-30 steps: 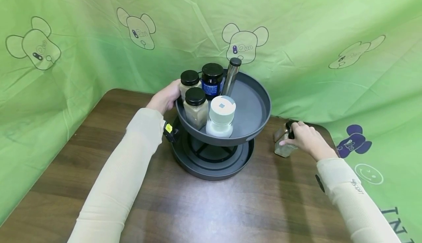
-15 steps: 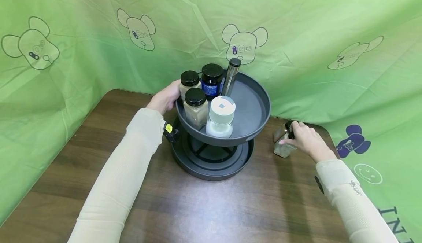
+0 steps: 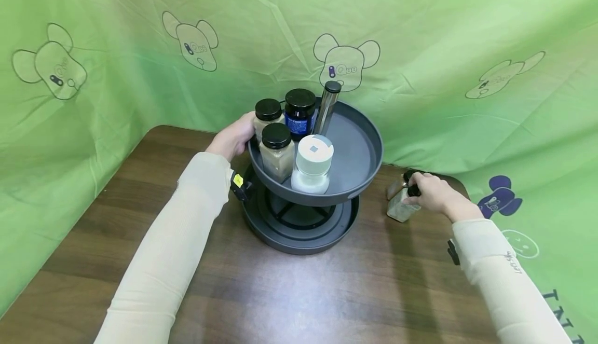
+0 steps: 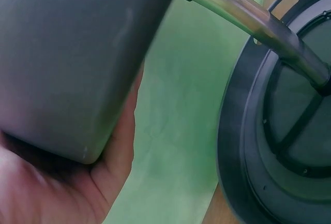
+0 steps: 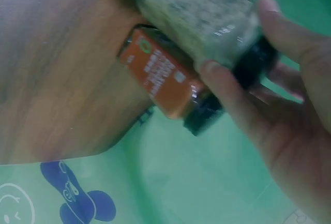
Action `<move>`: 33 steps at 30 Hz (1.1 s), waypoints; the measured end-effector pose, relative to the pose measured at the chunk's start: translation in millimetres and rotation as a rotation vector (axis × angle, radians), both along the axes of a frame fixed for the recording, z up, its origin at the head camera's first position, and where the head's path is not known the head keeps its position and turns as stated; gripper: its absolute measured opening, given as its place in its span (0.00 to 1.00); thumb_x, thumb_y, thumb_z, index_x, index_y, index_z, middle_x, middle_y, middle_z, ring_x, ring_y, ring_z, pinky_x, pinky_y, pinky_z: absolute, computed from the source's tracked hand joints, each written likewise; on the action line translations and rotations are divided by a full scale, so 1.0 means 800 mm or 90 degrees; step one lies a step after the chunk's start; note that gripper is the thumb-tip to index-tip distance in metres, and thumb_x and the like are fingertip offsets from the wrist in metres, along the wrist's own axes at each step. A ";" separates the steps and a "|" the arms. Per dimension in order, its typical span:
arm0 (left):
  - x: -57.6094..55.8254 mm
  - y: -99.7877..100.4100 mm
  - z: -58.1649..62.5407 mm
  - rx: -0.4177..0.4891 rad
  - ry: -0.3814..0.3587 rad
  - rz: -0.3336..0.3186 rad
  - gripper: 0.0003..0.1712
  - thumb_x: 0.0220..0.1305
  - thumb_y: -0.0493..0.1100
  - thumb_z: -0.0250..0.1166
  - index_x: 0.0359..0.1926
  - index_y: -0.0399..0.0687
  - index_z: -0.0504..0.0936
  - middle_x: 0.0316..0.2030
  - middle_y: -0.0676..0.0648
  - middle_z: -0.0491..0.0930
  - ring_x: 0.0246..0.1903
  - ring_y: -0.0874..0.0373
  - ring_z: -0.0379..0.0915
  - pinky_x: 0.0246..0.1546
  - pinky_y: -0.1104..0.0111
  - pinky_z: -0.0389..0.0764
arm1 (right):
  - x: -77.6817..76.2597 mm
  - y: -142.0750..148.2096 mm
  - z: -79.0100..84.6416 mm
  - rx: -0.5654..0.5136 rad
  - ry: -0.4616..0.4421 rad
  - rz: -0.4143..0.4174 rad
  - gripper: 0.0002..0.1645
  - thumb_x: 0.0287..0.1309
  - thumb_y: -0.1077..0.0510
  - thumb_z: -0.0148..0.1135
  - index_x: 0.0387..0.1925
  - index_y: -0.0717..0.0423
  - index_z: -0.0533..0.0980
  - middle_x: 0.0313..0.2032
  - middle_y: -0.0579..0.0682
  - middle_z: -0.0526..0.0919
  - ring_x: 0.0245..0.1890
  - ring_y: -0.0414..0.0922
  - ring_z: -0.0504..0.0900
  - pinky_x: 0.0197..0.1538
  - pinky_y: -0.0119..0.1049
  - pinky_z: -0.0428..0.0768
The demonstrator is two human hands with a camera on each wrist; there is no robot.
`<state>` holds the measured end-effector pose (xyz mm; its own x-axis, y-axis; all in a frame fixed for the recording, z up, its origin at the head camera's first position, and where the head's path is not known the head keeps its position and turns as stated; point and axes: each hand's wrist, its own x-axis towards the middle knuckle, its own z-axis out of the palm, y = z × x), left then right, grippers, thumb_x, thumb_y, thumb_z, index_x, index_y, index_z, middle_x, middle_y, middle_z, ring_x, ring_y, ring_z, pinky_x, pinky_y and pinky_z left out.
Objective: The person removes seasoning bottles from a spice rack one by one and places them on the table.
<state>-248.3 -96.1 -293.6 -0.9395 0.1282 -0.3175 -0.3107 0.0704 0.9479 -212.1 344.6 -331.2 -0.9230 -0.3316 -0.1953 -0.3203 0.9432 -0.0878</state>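
The right hand (image 3: 434, 193) reaches in from the right with its wrist bent downward, thumb and fingers closed round the neck and black lid of a clear squarish jar with pale speckled contents (image 3: 402, 208) near the far right corner of the wooden tabletop (image 3: 299, 297); whether its base is off the wood cannot be told. The left hand (image 3: 235, 136), arm stretched forward, grips the left wall of the dark grey round upper tray (image 3: 357, 144), palm below the edge, fingertips hidden. Compared with half a second ago, the right forearm sits slightly higher and more turned, while the jar and tray look unmoved. A black-lidded jar with an orange label (image 5: 160, 79) lies just beside the gripped one, on its far side, and behind the corner hangs a green printed cloth (image 3: 261, 38). Between jar and stand runs a strip of bare wood. Four jars crowd the upper tray's left half round a capped metal post (image 3: 326, 115), leaving its right half bare; the wider-set lower tray (image 3: 301, 246) stands beneath.
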 end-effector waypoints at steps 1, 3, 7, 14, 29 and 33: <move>0.000 0.000 0.000 -0.001 -0.001 0.000 0.11 0.72 0.45 0.43 0.30 0.51 0.64 0.35 0.52 0.65 0.34 0.61 0.66 0.33 0.72 0.73 | 0.000 0.000 0.002 0.002 -0.009 0.005 0.29 0.54 0.51 0.71 0.47 0.68 0.72 0.45 0.72 0.78 0.46 0.71 0.78 0.48 0.62 0.76; 0.000 0.000 -0.001 -0.003 0.000 -0.002 0.11 0.71 0.44 0.43 0.29 0.51 0.64 0.35 0.52 0.65 0.34 0.60 0.66 0.33 0.72 0.73 | 0.001 0.000 0.005 0.004 -0.027 0.006 0.29 0.54 0.53 0.71 0.49 0.68 0.72 0.46 0.72 0.79 0.48 0.72 0.78 0.49 0.62 0.76; -0.001 0.000 -0.002 -0.005 0.000 -0.006 0.10 0.71 0.44 0.43 0.30 0.51 0.65 0.35 0.52 0.64 0.35 0.60 0.66 0.34 0.72 0.73 | 0.002 0.001 0.010 0.005 -0.037 -0.001 0.29 0.53 0.54 0.72 0.51 0.67 0.73 0.44 0.72 0.81 0.46 0.72 0.79 0.46 0.61 0.77; -0.001 0.000 -0.002 -0.004 -0.001 0.006 0.11 0.72 0.45 0.42 0.31 0.51 0.65 0.37 0.52 0.65 0.37 0.60 0.65 0.37 0.71 0.72 | 0.003 -0.001 0.014 0.020 -0.021 -0.018 0.28 0.53 0.51 0.72 0.53 0.61 0.75 0.47 0.73 0.81 0.46 0.74 0.78 0.44 0.63 0.77; -0.001 0.001 -0.002 -0.005 -0.011 0.007 0.11 0.72 0.46 0.42 0.31 0.51 0.64 0.36 0.52 0.65 0.35 0.60 0.66 0.34 0.72 0.73 | 0.002 0.005 0.025 0.033 -0.045 -0.015 0.33 0.57 0.42 0.68 0.57 0.58 0.75 0.49 0.74 0.80 0.48 0.75 0.78 0.46 0.67 0.76; -0.001 0.001 -0.002 -0.005 -0.009 0.009 0.11 0.71 0.45 0.44 0.30 0.51 0.65 0.34 0.52 0.66 0.33 0.61 0.67 0.33 0.72 0.73 | -0.001 0.007 0.033 -0.001 -0.072 -0.001 0.35 0.59 0.41 0.66 0.57 0.64 0.74 0.51 0.75 0.79 0.52 0.74 0.76 0.52 0.65 0.75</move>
<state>-248.9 -95.0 -294.8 -0.9365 0.1129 -0.3319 -0.3253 0.0727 0.9428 -212.6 350.1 -304.9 -0.8953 -0.3312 -0.2978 -0.3075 0.9433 -0.1248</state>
